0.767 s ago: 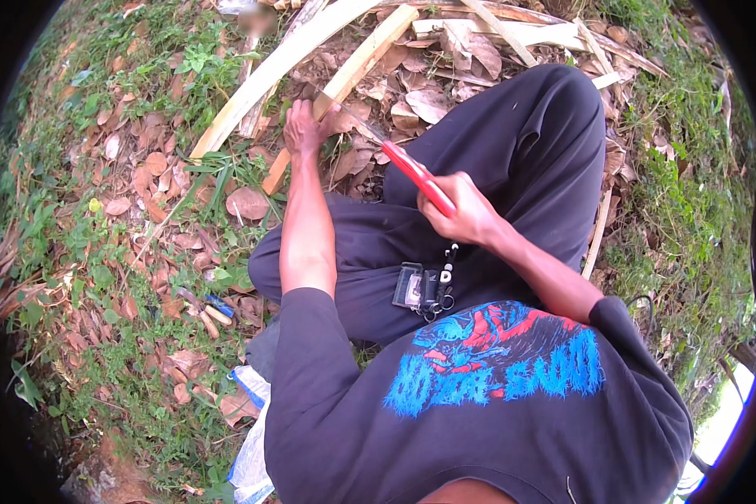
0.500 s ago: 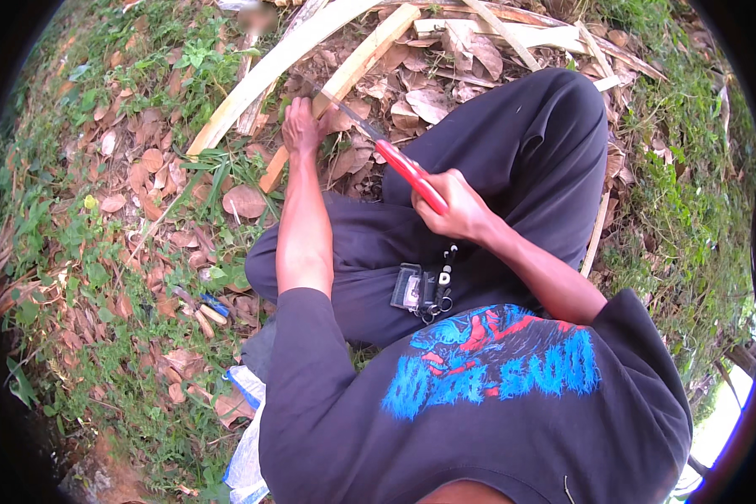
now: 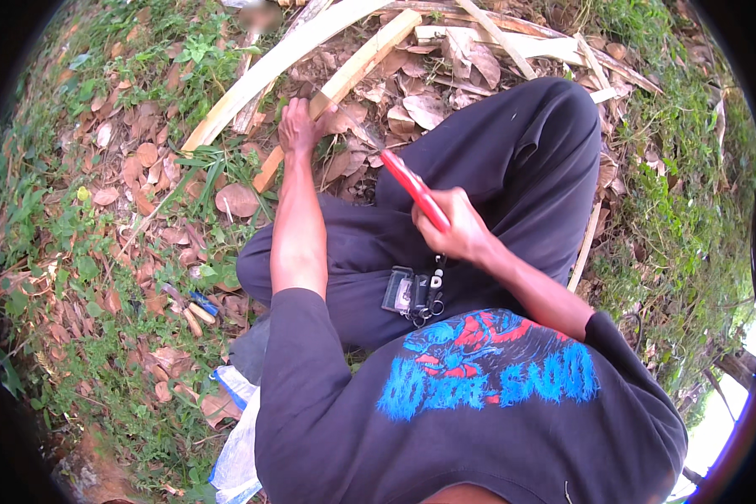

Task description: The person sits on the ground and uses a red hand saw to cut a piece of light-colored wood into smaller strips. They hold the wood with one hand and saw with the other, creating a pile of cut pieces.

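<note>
My left hand is closed around a squared wooden stick, pressing it down on the leaf litter. One end of the stick points toward my folded leg, and the other reaches up to the pile of wood. In my closed right hand is a hand saw with a red handle. Its thin dark blade slants up and left to the stick, just beside my left fingers. The blade is blurred, so its teeth and the depth of any cut cannot be made out.
Long pale wood strips lie beyond my hands. Left of my knee, small tools with blue and wooden handles rest in the grass. A white and blue sack is by my hip. A card holder with keys lies on my lap.
My right hand has drawn the saw slightly back toward me, along the blade's line. My left hand keeps its grip on the stick. The whole view has shifted a little.
</note>
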Available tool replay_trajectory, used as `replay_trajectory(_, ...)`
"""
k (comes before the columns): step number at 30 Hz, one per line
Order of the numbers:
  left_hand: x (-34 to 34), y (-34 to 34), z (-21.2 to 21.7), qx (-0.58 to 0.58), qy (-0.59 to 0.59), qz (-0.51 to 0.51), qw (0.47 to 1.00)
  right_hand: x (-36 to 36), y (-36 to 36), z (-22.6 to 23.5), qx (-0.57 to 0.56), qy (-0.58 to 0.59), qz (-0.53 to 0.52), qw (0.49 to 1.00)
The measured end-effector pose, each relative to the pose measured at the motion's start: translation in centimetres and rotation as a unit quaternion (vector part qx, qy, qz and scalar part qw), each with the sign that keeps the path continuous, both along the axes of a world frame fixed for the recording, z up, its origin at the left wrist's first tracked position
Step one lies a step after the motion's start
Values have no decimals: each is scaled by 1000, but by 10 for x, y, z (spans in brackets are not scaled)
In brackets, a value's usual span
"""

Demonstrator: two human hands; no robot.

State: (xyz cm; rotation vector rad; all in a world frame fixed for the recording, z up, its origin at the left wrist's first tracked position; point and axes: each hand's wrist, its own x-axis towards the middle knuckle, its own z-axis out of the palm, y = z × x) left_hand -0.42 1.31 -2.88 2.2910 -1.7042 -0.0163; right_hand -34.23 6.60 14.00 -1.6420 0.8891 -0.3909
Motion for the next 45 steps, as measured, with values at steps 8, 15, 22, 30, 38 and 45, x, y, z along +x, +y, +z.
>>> replay_trajectory(8, 2, -3, -2, -7, -6, -10, 1000, 31, -24, -21, -30, 26, -3, 999)
replay_trajectory(15, 6, 0, -4, -4, 10, 0, 1000, -5, 11, -7, -3, -21, 14, 1000)
replay_trajectory(22, 3, -3, 0, 6, 9, -4, 1000, 2, 2, -17, -36, -30, 0, 999)
replay_trajectory(30, -2, -6, 6, 25, 18, -5, 1000, 20, -31, -17, 3, 39, 8, 999)
replay_trajectory(38, 0, -5, 6, 14, 20, -12, 1000, 10, -17, -20, -35, 5, 6, 999)
replay_trajectory(45, 6, -4, 14, 50, 51, 3, 997, 9, -6, 20, 8, -27, 6, 1000)
